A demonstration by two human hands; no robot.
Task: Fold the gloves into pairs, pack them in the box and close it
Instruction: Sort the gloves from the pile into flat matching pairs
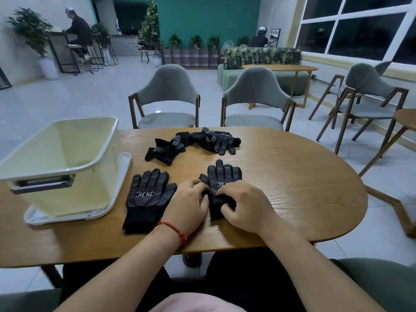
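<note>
Our left hand [189, 203] and right hand [245, 206] cover the cuff of the near glove [224, 174] and hide half its white printed label. The fingers of both hands are curled and pinch the bunched black fabric there. The glove's dotted side faces up, flat on the bench [292, 176]. Just to its left a second glove [147, 194] lies flat, label showing. Farther back, a heap of gloves [193, 143] is too tangled to count. The pale box [67, 163] stands open at the left on a white lid [125, 163]
</note>
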